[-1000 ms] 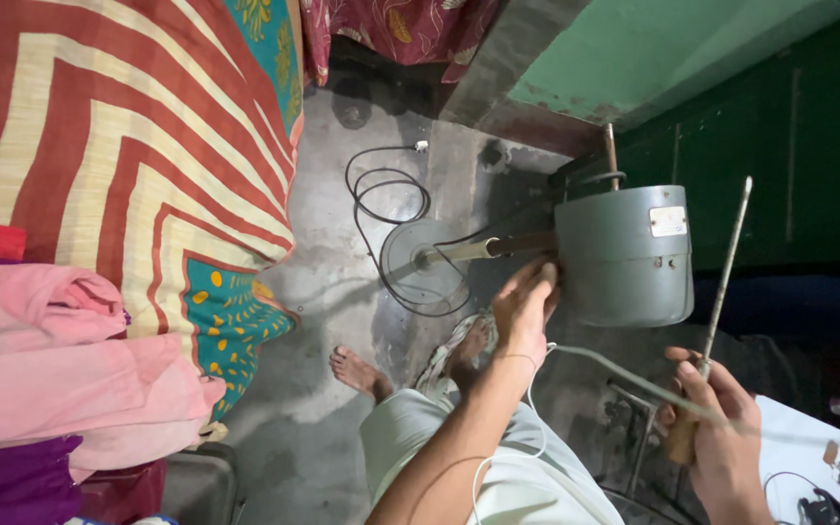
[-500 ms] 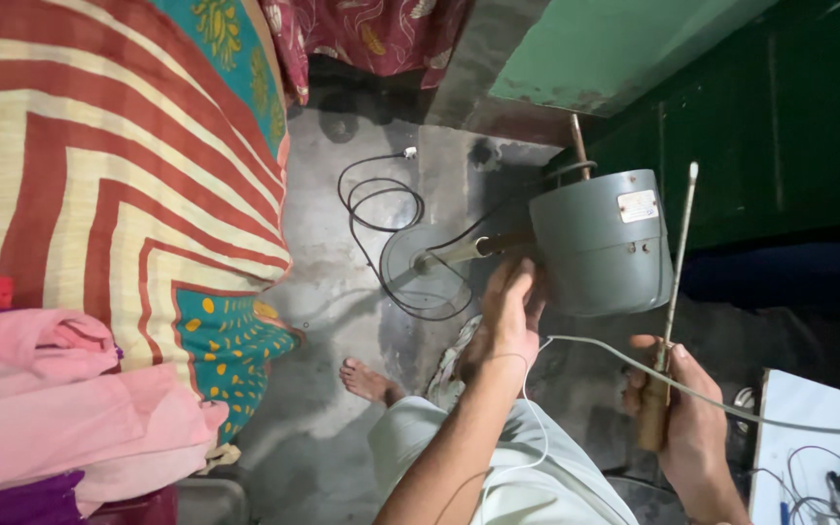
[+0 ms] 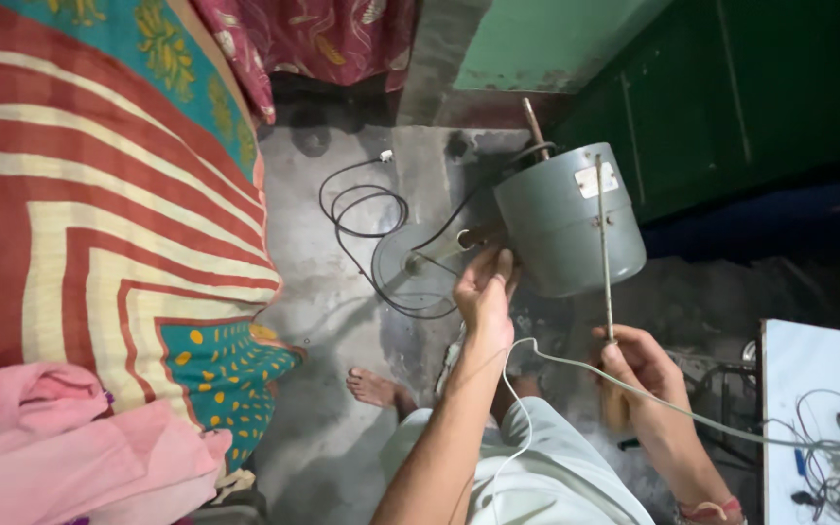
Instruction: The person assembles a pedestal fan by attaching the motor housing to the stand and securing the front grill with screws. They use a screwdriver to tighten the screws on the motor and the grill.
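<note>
Grey concrete floor [image 3: 332, 321] beneath a stand fan's motor housing [image 3: 566, 219].
Its underside is clasped by the left hand [image 3: 483, 292]; a long rod [image 3: 605, 248], pinched in the right hand [image 3: 639, 374], is laid across it, not yet inserted.

Head view. Left hand [image 3: 483, 292] grips the stand just beside the grey motor housing [image 3: 568, 222]; right hand [image 3: 646, 374] is closed on a thin rod [image 3: 603, 243] that rises upright across the housing. A round base [image 3: 412, 270] and a coiled black cable [image 3: 362, 209] lie on the floor [image 3: 332, 389] beyond. Striped bed [image 3: 99, 214] at left; white surface [image 3: 814, 389] with wires at near right.
</note>
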